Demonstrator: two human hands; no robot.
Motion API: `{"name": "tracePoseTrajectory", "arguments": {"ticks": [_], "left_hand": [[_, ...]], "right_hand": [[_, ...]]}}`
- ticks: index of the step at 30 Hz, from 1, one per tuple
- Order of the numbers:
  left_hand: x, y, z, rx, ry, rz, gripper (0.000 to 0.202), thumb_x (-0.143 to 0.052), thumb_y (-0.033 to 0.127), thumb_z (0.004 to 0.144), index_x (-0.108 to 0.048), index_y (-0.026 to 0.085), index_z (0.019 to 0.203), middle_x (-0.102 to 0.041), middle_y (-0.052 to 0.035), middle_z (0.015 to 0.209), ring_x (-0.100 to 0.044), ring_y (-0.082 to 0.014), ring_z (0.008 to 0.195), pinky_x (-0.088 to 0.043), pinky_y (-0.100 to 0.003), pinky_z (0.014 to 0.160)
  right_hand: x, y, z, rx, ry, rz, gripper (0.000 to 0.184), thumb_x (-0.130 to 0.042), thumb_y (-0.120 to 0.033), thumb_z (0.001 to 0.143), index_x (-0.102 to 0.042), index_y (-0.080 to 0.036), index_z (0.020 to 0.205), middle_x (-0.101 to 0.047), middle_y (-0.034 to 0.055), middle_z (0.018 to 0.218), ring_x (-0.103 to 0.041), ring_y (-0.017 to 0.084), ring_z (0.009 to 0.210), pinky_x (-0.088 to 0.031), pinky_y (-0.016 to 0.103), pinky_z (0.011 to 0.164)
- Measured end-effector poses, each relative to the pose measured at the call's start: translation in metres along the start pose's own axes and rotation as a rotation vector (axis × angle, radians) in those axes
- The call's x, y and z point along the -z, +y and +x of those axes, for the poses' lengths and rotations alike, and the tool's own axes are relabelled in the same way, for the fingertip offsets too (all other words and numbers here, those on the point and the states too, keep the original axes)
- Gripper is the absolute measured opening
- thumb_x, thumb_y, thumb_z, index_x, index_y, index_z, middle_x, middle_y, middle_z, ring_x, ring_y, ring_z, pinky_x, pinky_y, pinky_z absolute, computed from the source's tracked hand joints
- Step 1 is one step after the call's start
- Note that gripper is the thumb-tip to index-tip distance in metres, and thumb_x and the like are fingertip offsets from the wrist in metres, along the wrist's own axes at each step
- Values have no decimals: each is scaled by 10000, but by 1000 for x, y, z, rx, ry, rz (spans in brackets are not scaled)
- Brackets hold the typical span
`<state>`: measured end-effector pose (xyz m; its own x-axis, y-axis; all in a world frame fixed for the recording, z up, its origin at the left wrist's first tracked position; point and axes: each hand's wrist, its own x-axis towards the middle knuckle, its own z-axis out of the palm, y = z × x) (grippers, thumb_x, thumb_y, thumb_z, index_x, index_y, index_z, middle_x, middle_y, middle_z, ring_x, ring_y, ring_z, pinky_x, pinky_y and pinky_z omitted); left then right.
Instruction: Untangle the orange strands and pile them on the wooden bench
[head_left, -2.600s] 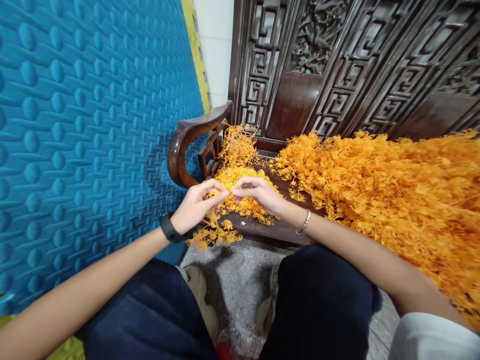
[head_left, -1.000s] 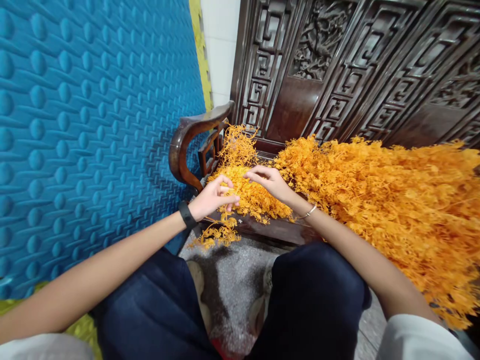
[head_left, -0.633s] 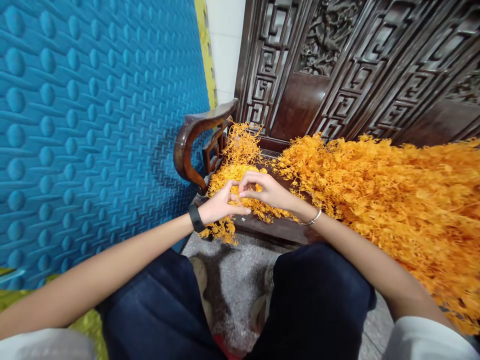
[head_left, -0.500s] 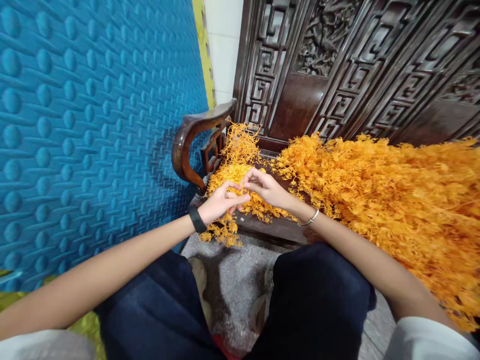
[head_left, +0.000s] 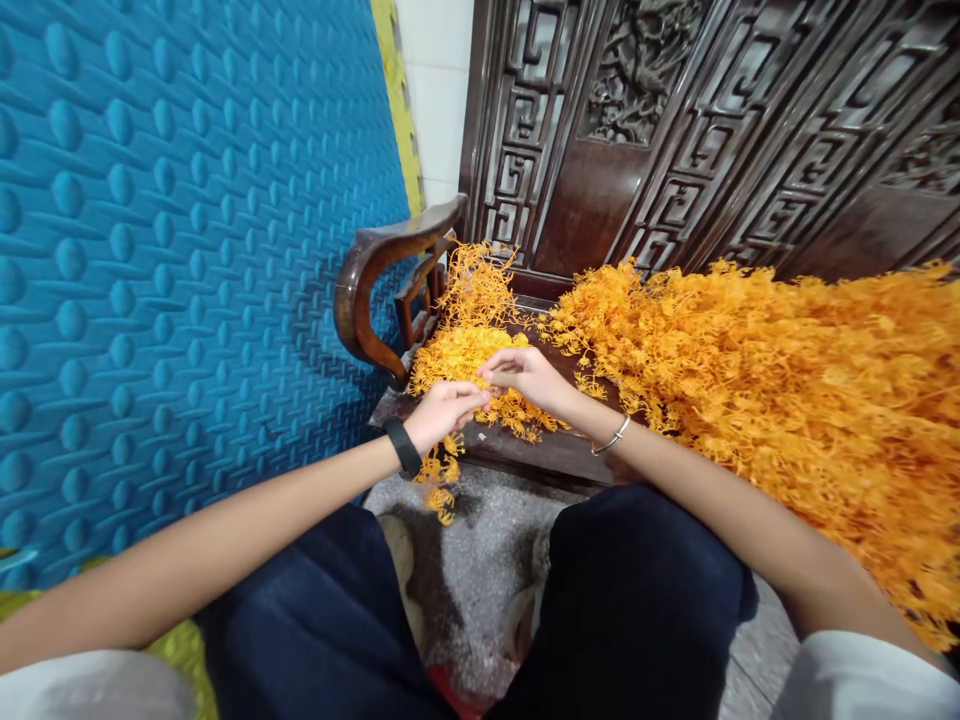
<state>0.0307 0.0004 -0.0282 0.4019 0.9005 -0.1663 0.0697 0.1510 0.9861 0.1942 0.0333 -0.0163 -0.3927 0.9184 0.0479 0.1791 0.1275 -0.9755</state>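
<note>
My left hand (head_left: 442, 413), a black band on its wrist, is closed, thumb against fingers. An orange artificial flower strand (head_left: 441, 484) hangs down below it, past the bench edge, and seems to be held by it. My right hand (head_left: 525, 378), with a silver bangle on its wrist, pinches with its fingertips close beside the left fingertips. Whatever lies between those fingertips is too small to make out. Under and behind both hands, a small heap of yellow-orange plastic flower pieces (head_left: 461, 350) lies on the dark wooden bench (head_left: 525, 455).
A large pile of orange flower strands (head_left: 787, 400) covers the bench to the right. On the left curves a wooden armrest (head_left: 356, 290), beside a blue textured mat (head_left: 187, 250). The carved bench back (head_left: 592, 205) rises behind. My knees are near the front edge.
My left hand's fingers have drawn together and it has dropped slightly. The orange strand under it hangs lower and narrower. The right hand stays close by, a little lower.
</note>
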Motion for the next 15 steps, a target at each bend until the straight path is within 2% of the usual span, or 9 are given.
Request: {"name": "tracePoseTrajectory", "arguments": {"ticks": [2, 6, 8, 10, 12, 13, 15], "left_hand": [[-1, -1, 1, 49, -6, -71, 287, -673, 388, 679, -559, 129, 632, -297, 100, 404, -212, -24, 364, -119, -198, 415], [1, 2, 7, 104, 15, -194, 221, -644, 328, 720, -543, 141, 658, -261, 110, 408, -168, -19, 345, -82, -196, 404], [-2, 2, 5, 104, 60, -195, 195, -629, 293, 725, -543, 141, 637, -247, 109, 403, -161, -21, 346, -78, -202, 409], [-10, -1, -6, 124, 88, -135, 202, -625, 264, 708, -537, 137, 577, -258, 99, 388, -174, -27, 353, -82, -214, 416], [-22, -9, -24, 171, 22, -60, 237, -620, 277, 695, -538, 132, 527, -332, 71, 383, -226, -37, 366, -102, -229, 423], [-29, -13, -34, 191, -63, -54, 240, -616, 298, 694, -550, 130, 534, -357, 64, 391, -246, -43, 376, -118, -231, 428], [-40, -21, -49, 212, -198, -73, 258, -596, 335, 705, -558, 136, 546, -368, 62, 381, -269, -55, 380, -169, -235, 437]], "right_hand": [[-2, 3, 3, -17, 98, -56, 126, -697, -238, 628, -613, -144, 627, -590, -15, 545, -501, 91, 492, -406, 258, 523], [-9, 6, 14, -48, 239, -106, 63, -655, -169, 609, -607, -140, 581, -580, 1, 521, -531, 113, 506, -374, 239, 485], [-3, 5, 22, -47, 309, -101, 31, -608, -128, 610, -601, -141, 583, -583, 1, 528, -539, 112, 513, -390, 232, 491], [15, 4, 30, -33, 468, -95, 72, -555, -84, 601, -586, -145, 578, -580, -6, 535, -522, 100, 505, -406, 226, 504], [41, 7, 34, -22, 684, -75, 106, -517, -59, 598, -568, -146, 568, -574, -8, 540, -495, 88, 497, -409, 223, 513], [54, 10, 34, -13, 741, -54, 102, -516, -68, 612, -574, -145, 579, -571, -5, 541, -495, 90, 504, -412, 227, 524], [73, 22, 33, -39, 711, -72, 71, -552, -92, 625, -603, -141, 617, -577, 0, 548, -500, 100, 517, -426, 242, 547]]}}
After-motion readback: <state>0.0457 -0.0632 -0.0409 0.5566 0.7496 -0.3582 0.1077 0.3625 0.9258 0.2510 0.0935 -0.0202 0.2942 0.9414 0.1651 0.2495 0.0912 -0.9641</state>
